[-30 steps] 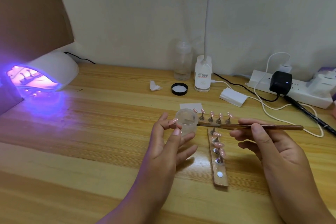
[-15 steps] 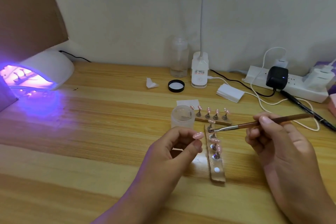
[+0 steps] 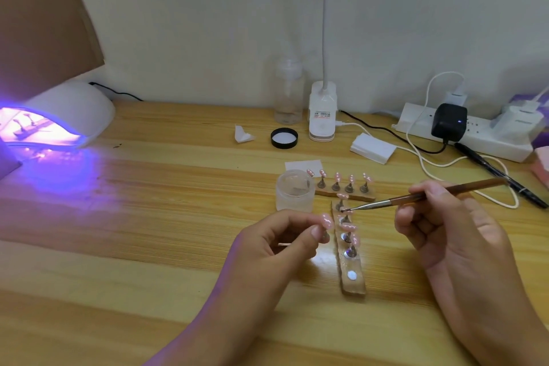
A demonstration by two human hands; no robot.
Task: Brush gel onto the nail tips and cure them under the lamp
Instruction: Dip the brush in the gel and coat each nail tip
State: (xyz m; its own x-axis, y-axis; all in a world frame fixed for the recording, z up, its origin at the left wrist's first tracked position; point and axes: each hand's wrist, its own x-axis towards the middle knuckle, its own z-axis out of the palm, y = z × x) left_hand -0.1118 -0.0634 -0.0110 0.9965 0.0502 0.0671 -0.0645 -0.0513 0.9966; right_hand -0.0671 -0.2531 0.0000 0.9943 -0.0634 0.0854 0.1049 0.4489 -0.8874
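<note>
1. The wooden desk [image 3: 148, 246] carries everything; the frosted gel jar [image 3: 295, 192] stands open on it and serves as the mark for all places below.
2. The white curing lamp [image 3: 74, 107] sits far left of the jar against the wall. Its mouth glows violet, with small stands showing inside.
3. The right hand [image 3: 442, 235] hangs to the right of the jar and nearer the person, its fingers curled round a brush [image 3: 430, 194].
4. The left hand [image 3: 276, 244] is just in front of the jar, thumb and forefinger pinching a single pink nail tip [image 3: 326, 220].
5. The white power strip [image 3: 475, 140] lies far right of the jar and behind it, with plugs in it.
6. The near holder strip [image 3: 353, 279] runs from the jar's right side toward the person. It bears pink tips on small stands, and one bare metal disc near its end.
7. The far holder strip [image 3: 344, 192] lies just right of the jar, crosswise, with a row of pink tips on stands.
8. The brush slants leftward, its bristle end meeting a tip on the near strip, just right of the jar.
9. A black lid [image 3: 284, 137] lies behind the jar.
</note>
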